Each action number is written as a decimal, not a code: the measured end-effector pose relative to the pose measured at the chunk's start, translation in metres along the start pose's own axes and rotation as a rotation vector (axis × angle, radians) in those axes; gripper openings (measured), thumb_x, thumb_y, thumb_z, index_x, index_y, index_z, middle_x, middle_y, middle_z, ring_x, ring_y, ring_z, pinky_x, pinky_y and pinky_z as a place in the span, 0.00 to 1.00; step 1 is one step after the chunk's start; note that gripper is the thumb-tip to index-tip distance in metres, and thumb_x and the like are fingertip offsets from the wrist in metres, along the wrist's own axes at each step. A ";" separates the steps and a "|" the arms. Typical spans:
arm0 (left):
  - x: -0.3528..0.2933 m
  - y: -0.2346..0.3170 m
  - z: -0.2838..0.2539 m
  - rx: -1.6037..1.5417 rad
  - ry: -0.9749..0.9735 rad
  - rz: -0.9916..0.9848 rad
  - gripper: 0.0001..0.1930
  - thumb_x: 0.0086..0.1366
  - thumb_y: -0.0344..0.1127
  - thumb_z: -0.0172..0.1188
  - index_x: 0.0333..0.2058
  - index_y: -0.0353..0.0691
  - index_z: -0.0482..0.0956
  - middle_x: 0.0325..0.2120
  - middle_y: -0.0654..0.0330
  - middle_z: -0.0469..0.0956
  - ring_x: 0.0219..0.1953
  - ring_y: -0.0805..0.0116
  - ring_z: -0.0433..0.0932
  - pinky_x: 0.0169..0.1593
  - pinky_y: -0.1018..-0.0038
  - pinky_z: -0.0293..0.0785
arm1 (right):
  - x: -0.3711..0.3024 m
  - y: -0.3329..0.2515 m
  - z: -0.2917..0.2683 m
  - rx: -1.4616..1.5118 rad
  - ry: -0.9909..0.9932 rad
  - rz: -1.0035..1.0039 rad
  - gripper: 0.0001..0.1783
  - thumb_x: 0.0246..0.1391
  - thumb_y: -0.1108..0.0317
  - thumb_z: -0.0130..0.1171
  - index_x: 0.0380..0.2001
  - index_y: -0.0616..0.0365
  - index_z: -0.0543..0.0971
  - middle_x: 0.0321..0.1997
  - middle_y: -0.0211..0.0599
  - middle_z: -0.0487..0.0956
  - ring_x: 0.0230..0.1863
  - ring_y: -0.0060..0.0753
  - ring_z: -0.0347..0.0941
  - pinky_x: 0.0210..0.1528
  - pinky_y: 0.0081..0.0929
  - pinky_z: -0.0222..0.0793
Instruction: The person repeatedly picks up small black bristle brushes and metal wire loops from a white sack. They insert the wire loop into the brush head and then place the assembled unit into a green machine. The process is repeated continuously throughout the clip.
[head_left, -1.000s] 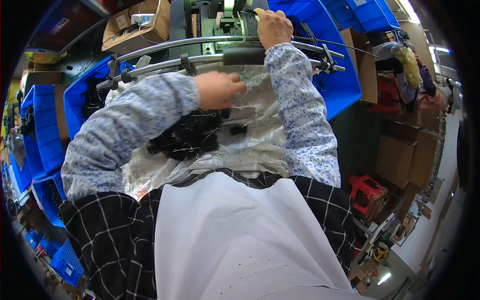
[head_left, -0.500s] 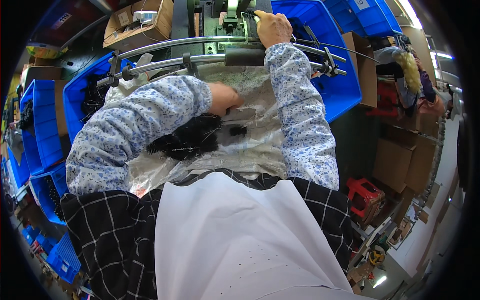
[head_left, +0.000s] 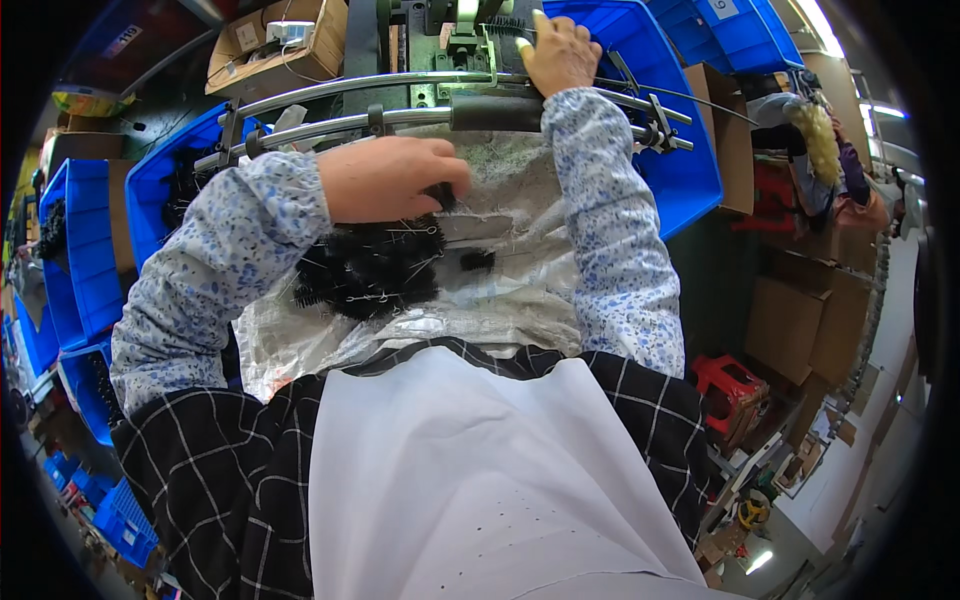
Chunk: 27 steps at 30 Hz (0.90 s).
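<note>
My left hand (head_left: 385, 180) is over the cloth in my lap, its fingers bent round a small black bristle brush (head_left: 441, 196) that shows below the fingertips. Under it lies a pile of black twisted-wire brushes (head_left: 370, 268), with thin wire ends and loops sticking out. One short dark piece (head_left: 477, 261) rests apart, to the right of the pile. At the machine (head_left: 425, 50), my right hand (head_left: 562, 55) has thumb and forefinger spread, beside another black wire brush (head_left: 505, 25) in the machine's head. Whether the fingertips touch that brush is hard to see.
Two curved-looking metal rails (head_left: 410, 117) with clamps cross in front of the machine. A pale plastic sheet (head_left: 510, 300) covers my lap. Blue bins (head_left: 685, 150) stand on both sides, and a cardboard box (head_left: 325, 45) sits at the far left. A red stool (head_left: 730, 395) is at the right.
My left hand has drawn back left from beyond the pile, with a brush now showing in its fingers. My right hand has shifted slightly right, and its thumb and forefinger have spread.
</note>
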<state>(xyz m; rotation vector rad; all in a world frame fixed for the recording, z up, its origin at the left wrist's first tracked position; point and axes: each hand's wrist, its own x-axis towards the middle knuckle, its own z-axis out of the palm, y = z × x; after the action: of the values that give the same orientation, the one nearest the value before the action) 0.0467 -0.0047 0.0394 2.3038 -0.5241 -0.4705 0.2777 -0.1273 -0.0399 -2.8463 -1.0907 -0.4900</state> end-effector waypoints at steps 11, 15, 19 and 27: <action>-0.010 0.000 -0.017 -0.049 0.062 -0.045 0.13 0.53 0.26 0.58 0.39 0.39 0.70 0.37 0.58 0.70 0.38 0.58 0.74 0.40 0.69 0.72 | -0.005 -0.029 0.006 0.224 0.000 0.026 0.20 0.42 0.58 0.57 0.41 0.50 0.77 0.40 0.38 0.78 0.50 0.41 0.69 0.46 0.43 0.61; -0.005 -0.002 -0.015 -0.019 0.064 -0.011 0.13 0.53 0.25 0.58 0.38 0.39 0.70 0.37 0.58 0.70 0.38 0.58 0.73 0.41 0.68 0.71 | -0.003 -0.057 0.002 0.137 -0.028 0.007 0.19 0.42 0.58 0.57 0.40 0.51 0.77 0.39 0.36 0.78 0.47 0.40 0.71 0.44 0.42 0.61; -0.003 -0.002 -0.013 0.009 0.111 0.036 0.13 0.53 0.25 0.58 0.38 0.39 0.70 0.38 0.58 0.69 0.39 0.58 0.73 0.42 0.68 0.70 | -0.007 -0.052 0.007 0.117 0.082 -0.034 0.19 0.42 0.57 0.57 0.40 0.50 0.78 0.39 0.36 0.78 0.47 0.40 0.71 0.45 0.42 0.60; -0.003 -0.009 -0.011 -0.014 0.229 0.097 0.11 0.54 0.22 0.51 0.38 0.38 0.69 0.38 0.56 0.67 0.40 0.56 0.70 0.45 0.68 0.67 | -0.003 0.020 0.013 0.133 0.011 0.009 0.20 0.39 0.57 0.59 0.40 0.47 0.79 0.39 0.39 0.78 0.46 0.41 0.71 0.43 0.42 0.64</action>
<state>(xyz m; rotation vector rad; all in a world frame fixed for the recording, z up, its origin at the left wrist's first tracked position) 0.0519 0.0089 0.0413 2.2695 -0.5137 -0.1603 0.2929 -0.1419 -0.0521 -2.7299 -1.0652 -0.4156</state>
